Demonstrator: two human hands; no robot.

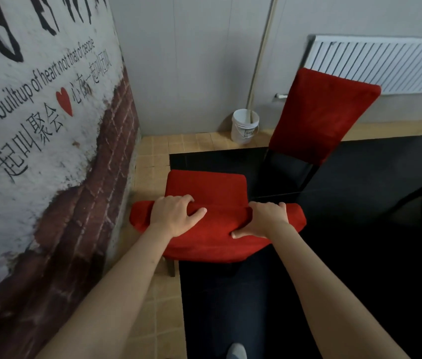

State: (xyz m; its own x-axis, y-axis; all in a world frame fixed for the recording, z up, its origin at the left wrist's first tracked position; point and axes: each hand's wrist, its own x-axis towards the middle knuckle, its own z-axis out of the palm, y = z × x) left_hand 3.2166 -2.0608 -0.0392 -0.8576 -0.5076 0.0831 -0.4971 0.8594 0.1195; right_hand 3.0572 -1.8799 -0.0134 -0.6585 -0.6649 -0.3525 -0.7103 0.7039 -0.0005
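While hands (176, 215) (263, 221) grip its crosswise top, the red chair (204, 244) faces away.

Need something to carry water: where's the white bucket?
In the head view, the white bucket stands by the back wall, just left of the far red chair.

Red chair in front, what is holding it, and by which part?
Both hands grip the near red chair by the top of its backrest, left hand toward its left end, right hand toward its right.
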